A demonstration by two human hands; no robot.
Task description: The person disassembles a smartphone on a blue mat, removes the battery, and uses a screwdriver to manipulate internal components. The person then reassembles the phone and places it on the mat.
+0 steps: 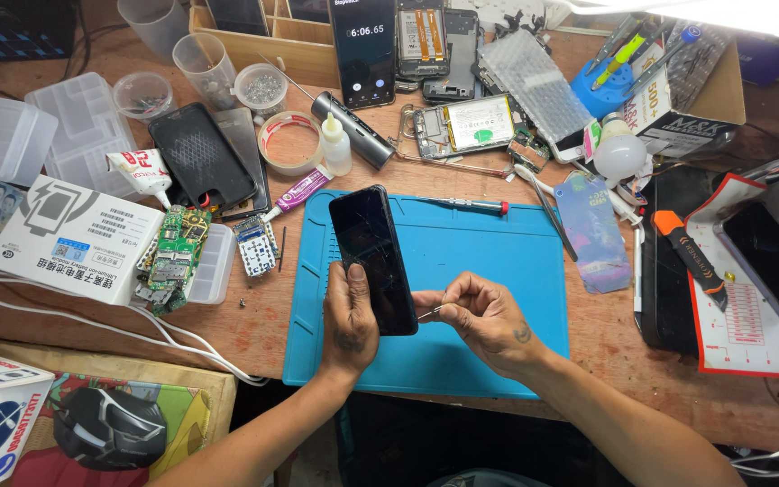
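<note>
Hands grip black phone (372, 257) — thin tool (427, 312) alongside.

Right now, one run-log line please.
left hand: holds black phone | right hand: pinches thin metal tool at phone edge | blue mat

A tape roll (288, 142), glue bottle (336, 146) and red-handled screwdriver (466, 205) lie about.

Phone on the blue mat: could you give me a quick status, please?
Left hand grips black phone, screen cracked. Right hand pinches thin metal pin at phone's lower right edge. Screwdriver lies on mat beyond, clear of hands.
</note>
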